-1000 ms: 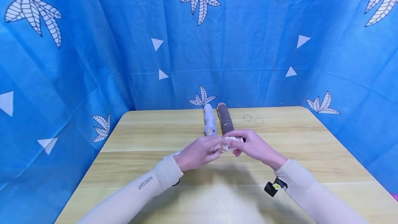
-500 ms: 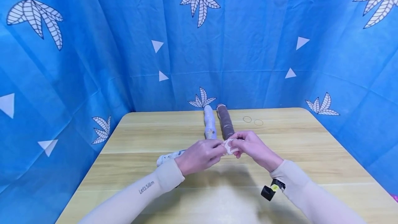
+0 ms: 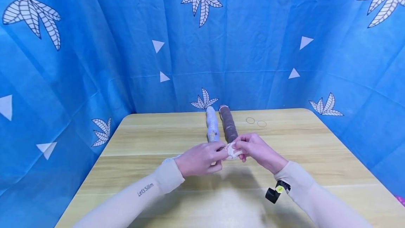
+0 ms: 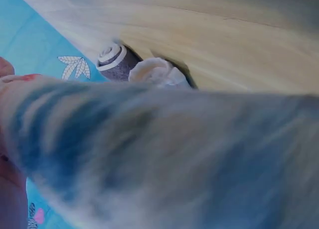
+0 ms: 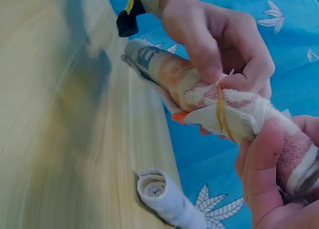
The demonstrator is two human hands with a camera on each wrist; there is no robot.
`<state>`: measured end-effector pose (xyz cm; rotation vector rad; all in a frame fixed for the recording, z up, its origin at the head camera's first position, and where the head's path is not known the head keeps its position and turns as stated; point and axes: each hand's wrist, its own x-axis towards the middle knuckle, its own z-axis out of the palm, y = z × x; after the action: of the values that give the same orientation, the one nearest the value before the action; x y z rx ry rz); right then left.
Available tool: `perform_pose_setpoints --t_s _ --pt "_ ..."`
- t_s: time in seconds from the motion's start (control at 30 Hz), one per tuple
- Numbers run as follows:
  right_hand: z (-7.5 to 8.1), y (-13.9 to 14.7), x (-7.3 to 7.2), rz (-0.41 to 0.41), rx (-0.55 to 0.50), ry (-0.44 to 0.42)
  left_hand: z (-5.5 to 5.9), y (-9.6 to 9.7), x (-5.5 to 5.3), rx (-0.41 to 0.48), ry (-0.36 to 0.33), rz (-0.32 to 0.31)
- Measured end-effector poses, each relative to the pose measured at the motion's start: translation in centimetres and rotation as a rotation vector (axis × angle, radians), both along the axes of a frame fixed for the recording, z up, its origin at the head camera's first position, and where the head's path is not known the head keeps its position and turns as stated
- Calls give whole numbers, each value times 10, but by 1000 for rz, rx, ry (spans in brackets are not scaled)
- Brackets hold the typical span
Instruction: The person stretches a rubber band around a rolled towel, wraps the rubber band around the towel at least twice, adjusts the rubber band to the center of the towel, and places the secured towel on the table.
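Note:
A rolled towel (image 5: 172, 72) with blue, orange and pink patches is held up between both hands, over the table. A tan rubber band (image 5: 220, 112) runs round it near its middle. The left hand (image 3: 202, 158) pinches the band at the roll with thumb and fingertips, clearest in the right wrist view. With curled fingers and thumb, the right hand (image 3: 257, 150) grips the roll's pink and white end. In the left wrist view the blue-striped roll (image 4: 149, 154) fills most of the picture, blurred. Much of the roll hides behind the left hand and sleeve in the head view.
Beyond the hands, a pale lavender towel roll (image 3: 212, 124) and a dark brown towel roll (image 3: 228, 124) lie side by side. To their right are two loose rubber bands, one nearer (image 3: 261, 124) and one farther (image 3: 250, 120). A blue patterned curtain (image 3: 202, 52) borders the wooden table (image 3: 145, 129).
The right hand has shifted slightly left, and its fingers now cover more of the roll's white end. The roll's far left end, seen past the left sleeve half a second ago, is mostly hidden now.

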<state>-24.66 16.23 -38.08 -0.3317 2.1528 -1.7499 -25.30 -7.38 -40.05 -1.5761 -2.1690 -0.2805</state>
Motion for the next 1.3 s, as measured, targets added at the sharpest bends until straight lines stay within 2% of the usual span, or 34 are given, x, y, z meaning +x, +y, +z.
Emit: perform_pose_setpoints --t_s 0.07,0.17,0.23,0.3,0.37,0.47,0.53,0.6,0.67,0.83,0.9,1.17,1.3 --pt "2 0 0 -15 -3 -15 0 -2 -1 11 -36 7" --pt "4 0 -1 -9 38 31 -2 -2 -4 25 -111 34" --pt "5 1 0 23 100 119 -3 -2 -5 42 -198 59" --pt "6 1 2 65 173 233 -2 -2 -6 77 -317 82" --pt "8 3 4 89 233 343 0 -2 -6 124 -438 92" --pt "10 4 7 87 296 464 4 -1 -6 182 -594 81" --pt "11 4 8 78 314 505 5 0 -6 198 -659 69" --pt "12 3 8 66 319 510 3 0 -4 208 -687 62" --pt "11 2 8 44 308 489 0 1 -2 229 -653 74" --pt "8 1 5 -49 247 403 -8 3 3 275 -453 102" --pt "7 1 4 -77 231 379 -9 5 5 280 -410 114" --pt "5 -3 7 -116 216 342 -5 13 13 239 -379 234" --pt "3 -5 9 -136 228 324 -1 14 12 196 -407 241"
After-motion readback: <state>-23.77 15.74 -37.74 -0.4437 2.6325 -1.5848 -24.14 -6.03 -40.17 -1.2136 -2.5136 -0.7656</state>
